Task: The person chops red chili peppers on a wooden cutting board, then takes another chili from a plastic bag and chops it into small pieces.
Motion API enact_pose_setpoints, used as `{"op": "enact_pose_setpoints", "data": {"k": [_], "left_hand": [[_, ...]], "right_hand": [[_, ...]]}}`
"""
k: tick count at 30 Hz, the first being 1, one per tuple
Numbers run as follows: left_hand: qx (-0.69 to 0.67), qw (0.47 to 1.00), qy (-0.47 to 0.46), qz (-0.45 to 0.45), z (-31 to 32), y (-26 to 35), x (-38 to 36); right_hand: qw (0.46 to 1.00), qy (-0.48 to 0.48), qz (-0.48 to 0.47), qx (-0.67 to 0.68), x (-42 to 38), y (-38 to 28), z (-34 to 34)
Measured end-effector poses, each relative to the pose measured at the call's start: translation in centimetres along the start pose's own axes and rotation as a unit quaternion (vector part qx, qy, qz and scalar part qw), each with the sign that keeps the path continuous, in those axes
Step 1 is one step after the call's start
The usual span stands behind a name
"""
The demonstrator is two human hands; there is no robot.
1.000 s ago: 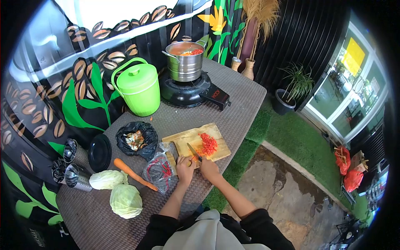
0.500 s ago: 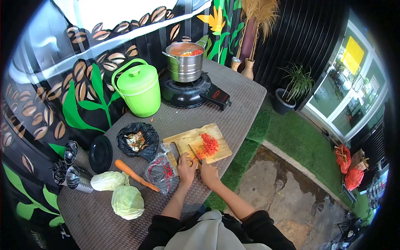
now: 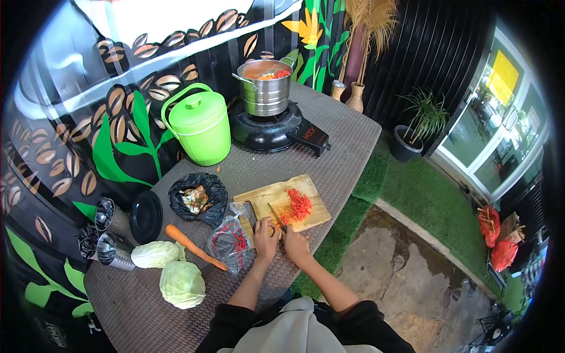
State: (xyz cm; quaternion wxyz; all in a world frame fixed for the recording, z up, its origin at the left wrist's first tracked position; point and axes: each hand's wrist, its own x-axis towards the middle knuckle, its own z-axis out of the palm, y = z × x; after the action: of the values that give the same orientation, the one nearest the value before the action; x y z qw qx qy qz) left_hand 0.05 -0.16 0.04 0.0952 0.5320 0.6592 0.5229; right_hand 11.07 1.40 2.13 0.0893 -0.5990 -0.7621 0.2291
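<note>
A wooden cutting board (image 3: 265,197) lies near the table's front edge with a heap of chopped red pieces (image 3: 297,206) on it. My right hand (image 3: 295,244) grips a knife (image 3: 275,216) whose blade points up-left over the board. My left hand (image 3: 266,236) presses a small orange piece, mostly hidden under its fingers, against the board right beside the blade. Both hands sit at the board's near edge, almost touching.
A clear bag of red chillies (image 3: 229,241), a whole carrot (image 3: 191,247), two cabbages (image 3: 182,283), a black waste bag (image 3: 197,199), a black plate (image 3: 145,216), a green bucket (image 3: 200,123), a steel pot (image 3: 266,88) on a black stove (image 3: 276,132), and utensil holders (image 3: 106,247) share the table.
Both hands have stayed at the board's near edge, shifting slightly closer together. The knife blade has dropped a little toward the piece under my left hand. The view has drifted slightly.
</note>
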Motion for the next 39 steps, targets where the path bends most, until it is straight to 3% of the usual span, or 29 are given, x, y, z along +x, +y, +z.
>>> {"op": "enact_pose_setpoints", "data": {"k": [4, 10, 17, 23, 28, 32, 34, 39], "left_hand": [[0.019, 0.999, -0.001, 0.041, 0.1, -0.6, -0.1], [0.017, 1.0, -0.012, 0.001, 0.0, -0.1, -0.1], [0.012, 0.999, -0.003, 0.035, 0.0, -0.7, -0.1], [0.024, 0.999, -0.005, 0.02, -0.1, 0.1, 0.0], [0.001, 1.0, -0.009, 0.021, 0.1, -0.5, -0.1], [-0.003, 1.0, -0.007, 0.012, 0.2, -0.7, -0.2], [0.014, 1.0, -0.004, 0.024, 0.2, -0.5, -0.1], [0.003, 1.0, -0.015, -0.002, -0.1, -0.2, -0.2]], "right_hand": [[0.999, -0.027, -0.023, -0.013, 0.3, 0.2, -2.0], [0.999, -0.023, 0.021, -0.013, -0.9, -1.2, -0.5], [0.998, -0.038, -0.033, -0.028, 0.5, -0.7, -2.9], [0.999, -0.035, 0.021, -0.013, -1.3, -1.4, -0.7], [0.998, 0.011, -0.048, -0.025, 0.2, -0.4, -1.3], [0.999, 0.006, -0.039, -0.036, -1.1, -0.7, -1.4], [0.999, -0.034, 0.016, -0.008, -1.5, -1.0, -0.6], [0.999, -0.03, -0.009, 0.011, 1.1, 0.3, -0.2]]}}
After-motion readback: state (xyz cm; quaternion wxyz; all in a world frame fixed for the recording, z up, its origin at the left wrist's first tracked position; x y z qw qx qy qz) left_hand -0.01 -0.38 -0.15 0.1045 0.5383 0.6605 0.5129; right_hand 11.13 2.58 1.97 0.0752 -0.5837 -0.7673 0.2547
